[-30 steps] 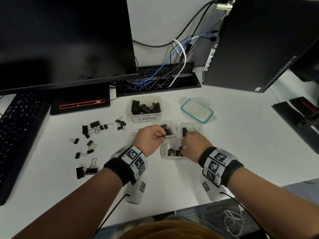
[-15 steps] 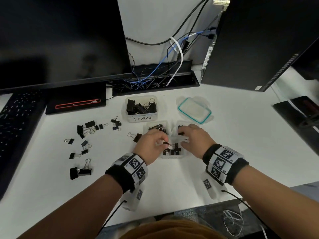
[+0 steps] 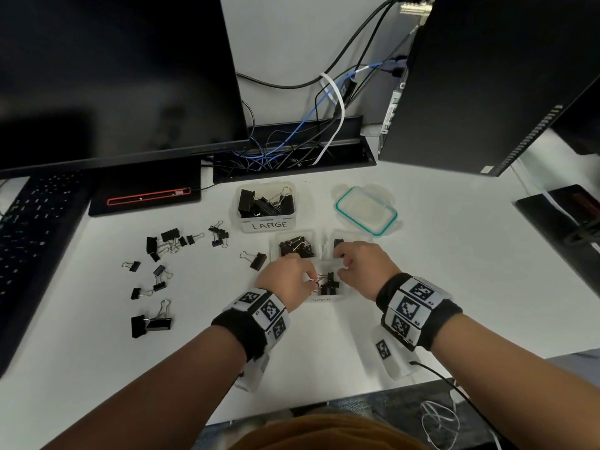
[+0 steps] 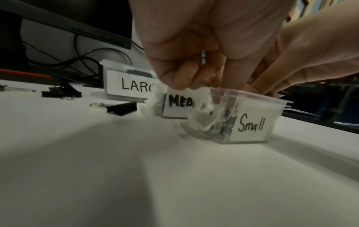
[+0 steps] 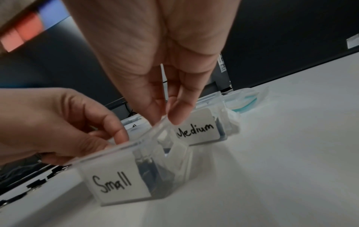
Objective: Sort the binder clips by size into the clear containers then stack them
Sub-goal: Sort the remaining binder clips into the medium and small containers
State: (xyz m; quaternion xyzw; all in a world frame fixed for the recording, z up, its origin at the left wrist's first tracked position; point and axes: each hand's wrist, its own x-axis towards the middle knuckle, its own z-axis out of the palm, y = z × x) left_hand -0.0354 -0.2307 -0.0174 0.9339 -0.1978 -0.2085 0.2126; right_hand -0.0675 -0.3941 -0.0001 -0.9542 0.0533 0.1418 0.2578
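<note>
The clear container labelled Small (image 3: 324,298) (image 4: 250,124) (image 5: 114,184) stands nearest me with small black clips inside. My left hand (image 3: 306,282) (image 4: 186,76) curls over its left rim. Whether that hand also pinches a clip, I cannot tell. My right hand (image 3: 341,267) (image 5: 167,113) pinches the right rim between thumb and finger. Behind stand two Medium containers (image 3: 277,241) (image 5: 196,130) and the Large container (image 3: 269,225) (image 4: 132,86), all with clips in them. Several loose binder clips (image 3: 168,241) lie to the left.
A teal-rimmed lid (image 3: 365,209) lies at the back right. A big clip (image 3: 151,323) sits at the near left and one clip (image 3: 258,259) beside the left Medium container. A keyboard (image 3: 26,241), monitor (image 3: 113,76), cable tray (image 3: 292,157) and computer tower (image 3: 487,76) border the desk.
Both hands have come back from the two Medium containers to the Small container, and now hold its rims.
</note>
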